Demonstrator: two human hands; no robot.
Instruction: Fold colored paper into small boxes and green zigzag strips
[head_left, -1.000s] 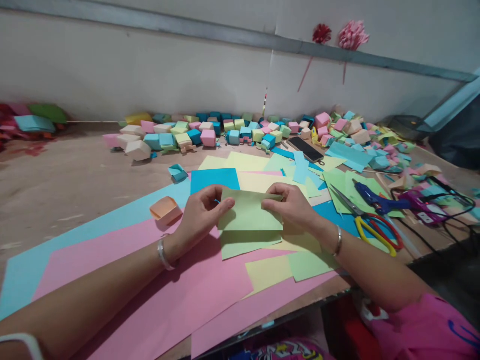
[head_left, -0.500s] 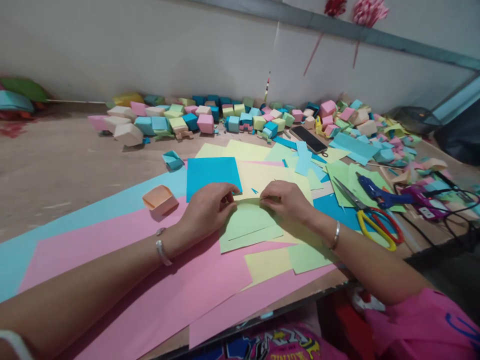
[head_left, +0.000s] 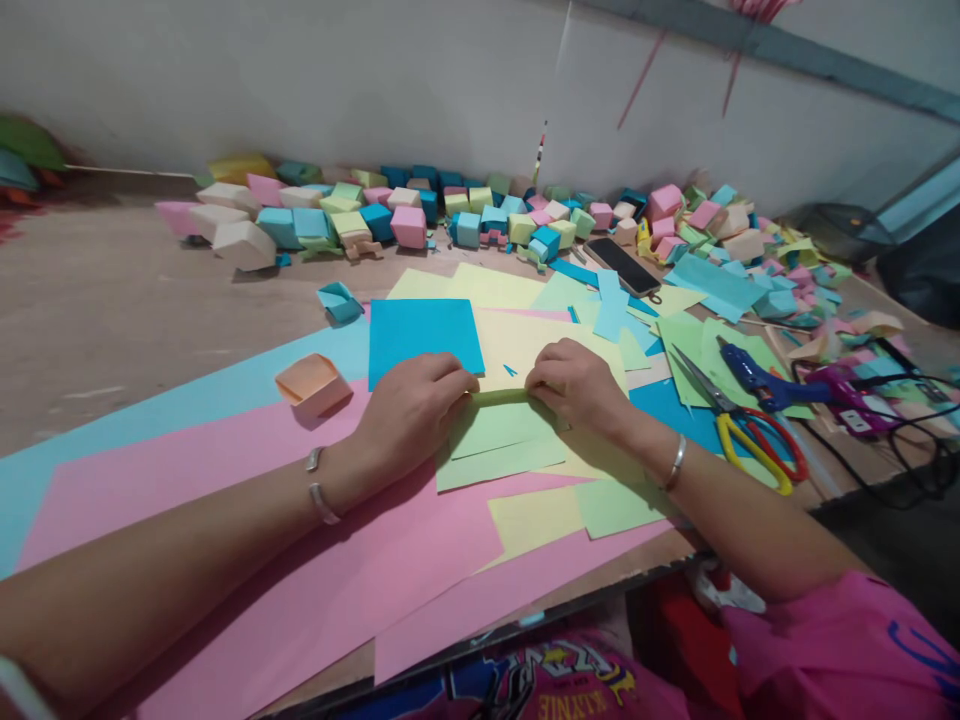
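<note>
Both hands grip the far edge of a light green sheet of paper (head_left: 499, 425), which has a narrow folded strip along that edge. My left hand (head_left: 420, 405) closes on the strip's left end, fingertips pressed together. At the other end my right hand (head_left: 574, 388) pinches it between thumb and fingers. Under and around lie a cream sheet (head_left: 517, 345), a blue square of paper (head_left: 424, 335) and a large pink sheet (head_left: 300, 560). A small peach paper box (head_left: 313, 385) stands left of my left hand, with a little blue paper box (head_left: 340, 302) beyond it.
Scissors (head_left: 739, 420) with yellow and red handles lie right of my right hand, beside a blue glue gun (head_left: 761, 380) with cables. Behind the sheets are a phone (head_left: 622, 268) and a long row of small paper cubes (head_left: 409, 228). The table's front edge (head_left: 570, 605) is close to me.
The far edge of the green sheet, curled up before, now lies flatter as a folded strip. My fingers have pressed down along it. The camera view has shifted slightly.
</note>
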